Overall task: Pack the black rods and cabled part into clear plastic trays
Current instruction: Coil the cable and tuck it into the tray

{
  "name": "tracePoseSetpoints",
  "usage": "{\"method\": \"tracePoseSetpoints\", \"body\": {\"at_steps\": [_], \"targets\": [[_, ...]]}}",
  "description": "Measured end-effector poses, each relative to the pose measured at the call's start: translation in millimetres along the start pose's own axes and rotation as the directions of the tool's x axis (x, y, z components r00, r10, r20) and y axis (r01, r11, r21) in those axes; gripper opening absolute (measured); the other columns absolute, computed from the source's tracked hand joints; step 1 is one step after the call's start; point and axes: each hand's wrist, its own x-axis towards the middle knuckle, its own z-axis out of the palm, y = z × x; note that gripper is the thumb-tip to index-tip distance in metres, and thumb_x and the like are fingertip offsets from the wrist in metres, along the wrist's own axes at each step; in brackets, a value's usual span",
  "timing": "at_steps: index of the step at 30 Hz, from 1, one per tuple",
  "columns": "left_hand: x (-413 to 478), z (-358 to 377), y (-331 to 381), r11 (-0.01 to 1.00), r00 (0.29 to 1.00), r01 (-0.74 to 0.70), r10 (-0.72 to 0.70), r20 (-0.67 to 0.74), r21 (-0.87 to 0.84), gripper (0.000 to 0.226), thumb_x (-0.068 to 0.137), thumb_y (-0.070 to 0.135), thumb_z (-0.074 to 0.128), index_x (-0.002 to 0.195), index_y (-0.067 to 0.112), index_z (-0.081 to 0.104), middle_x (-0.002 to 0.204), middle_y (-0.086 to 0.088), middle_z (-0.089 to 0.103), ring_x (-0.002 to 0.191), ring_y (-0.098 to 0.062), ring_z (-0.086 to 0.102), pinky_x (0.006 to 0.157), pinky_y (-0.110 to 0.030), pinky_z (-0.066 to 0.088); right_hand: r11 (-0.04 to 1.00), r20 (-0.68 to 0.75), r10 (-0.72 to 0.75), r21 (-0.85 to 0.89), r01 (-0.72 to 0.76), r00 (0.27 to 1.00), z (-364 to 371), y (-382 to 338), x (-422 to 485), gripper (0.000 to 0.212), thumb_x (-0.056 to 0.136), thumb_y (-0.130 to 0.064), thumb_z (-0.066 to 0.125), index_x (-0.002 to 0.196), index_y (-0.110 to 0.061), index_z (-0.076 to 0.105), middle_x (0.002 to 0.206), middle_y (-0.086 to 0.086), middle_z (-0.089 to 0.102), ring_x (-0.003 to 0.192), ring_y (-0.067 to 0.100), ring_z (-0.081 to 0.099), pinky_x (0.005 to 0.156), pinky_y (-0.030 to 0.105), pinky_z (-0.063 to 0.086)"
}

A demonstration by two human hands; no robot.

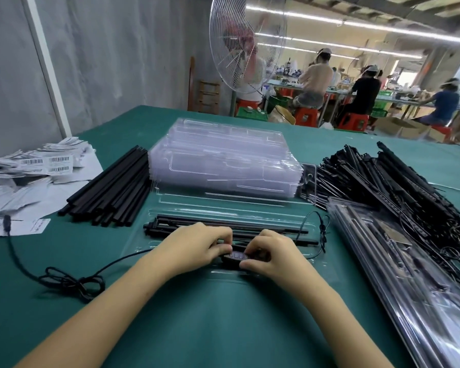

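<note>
The left hand (pixel 197 244) and right hand (pixel 272 254) meet over the near part of 1 open clear tray (pixel 223 208), whose edges are hard to trace against the green table (pixel 223 328). Both curl their fingers round a small black controller (pixel 237 256), covering most of it. Black rods (pixel 250 225) lie in the tray just beyond, partly hidden by knuckles. The cable (pixel 72 282) trails left to a tangled bundle. Packed trays (pixel 409 261) at right are cut off by the frame.
</note>
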Motion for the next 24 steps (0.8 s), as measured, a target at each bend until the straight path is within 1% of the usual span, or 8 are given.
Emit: {"method": "tracePoseSetpoints", "body": {"at_steps": [2,4,7,10,12,17,21,24], "targets": [[0,-1,0,0.999,0.999,-0.02,0.021,-0.026,0.035,0.013,0.091,0.049,0.054,0.089,0.037,0.058,0.072,0.015,0.046,0.071,-0.001,0.045,0.062,-0.027,0.036,1.0,0.002,0.003,-0.008,-0.003,1.0,2,-3,-1,0.021,0.078,-0.032,0.074,0.09,-0.017,0.068,0.08,-0.011,0.049,0.071,-0.003,0.045,0.064,0.006,0.034],[-1,0,-1,0.999,0.998,-0.043,0.043,-0.039,-0.007,0.014,0.088,0.047,0.059,0.085,0.034,0.062,0.079,0.014,0.044,0.078,-0.004,0.047,0.068,-0.03,0.043,1.0,0.005,0.007,-0.004,-0.007,1.0,2,-5,-3,0.021,0.078,-0.033,0.075,0.091,-0.017,0.07,0.076,-0.014,0.046,0.068,-0.006,0.043,0.062,0.005,0.033],[-2,1,-3,0.983,0.996,-0.056,0.066,0.056,-0.175,0.015,0.086,0.042,0.064,0.082,0.028,0.065,0.078,0.012,0.057,0.072,-0.001,0.052,0.069,-0.026,0.047,1.0,0.021,0.016,-0.001,-0.016,1.0,2,-7,-5,0.021,0.078,-0.035,0.074,0.091,-0.019,0.073,0.073,-0.014,0.047,0.067,-0.006,0.043,0.062,0.005,0.033],[-3,0,-5,0.964,0.991,-0.033,0.065,0.114,-0.263,0.013,0.084,0.04,0.067,0.076,0.032,0.062,0.075,0.012,0.062,0.068,0.0,0.053,0.063,-0.017,0.043,1.0,0.041,0.023,0.002,-0.023,0.999,0,-7,-7,0.021,0.077,-0.034,0.074,0.092,-0.018,0.074,0.074,-0.014,0.047,0.068,-0.005,0.044,0.062,0.005,0.034],[-3,1,-6,0.959,0.993,-0.017,0.05,0.108,-0.284,0.015,0.085,0.036,0.068,0.072,0.035,0.059,0.074,0.012,0.061,0.067,0.001,0.053,0.061,-0.014,0.04,0.999,0.043,0.034,0.004,-0.035,0.998,-1,-7,-8,0.021,0.078,-0.032,0.074,0.094,-0.019,0.073,0.074,-0.014,0.048,0.068,-0.005,0.045,0.062,0.006,0.034],[-2,3,-7,0.954,0.992,0.013,0.025,0.121,-0.3,0.012,0.085,0.032,0.068,0.076,0.034,0.06,0.071,0.016,0.06,0.064,0.006,0.052,0.058,-0.009,0.038,0.997,0.042,0.07,0.038,-0.072,0.997,-1,-7,-10,0.019,0.082,-0.029,0.071,0.099,-0.021,0.074,0.08,-0.014,0.054,0.071,-0.004,0.049,0.066,0.006,0.037],[-4,6,-10,0.932,0.993,0.037,0.006,0.118,-0.361,0.014,0.08,0.037,0.072,0.072,0.033,0.062,0.06,0.022,0.056,0.058,0.004,0.051,0.055,-0.01,0.039,0.994,0.009,0.101,0.042,-0.102,0.995,4,-11,-9,0.016,0.077,-0.026,0.076,0.091,-0.019,0.074,0.076,-0.014,0.054,0.069,-0.005,0.049,0.063,0.006,0.036],[-2,9,-11,0.932,0.994,0.053,-0.016,0.107,-0.359,0.02,0.079,0.035,0.073,0.066,0.032,0.058,0.056,0.022,0.053,0.056,0.002,0.048,0.055,-0.013,0.039,0.992,0.016,0.119,0.051,-0.119,0.993,4,-11,-8,0.018,0.077,-0.025,0.076,0.093,-0.017,0.076,0.073,-0.015,0.052,0.067,-0.005,0.047,0.061,0.007,0.035]]}}
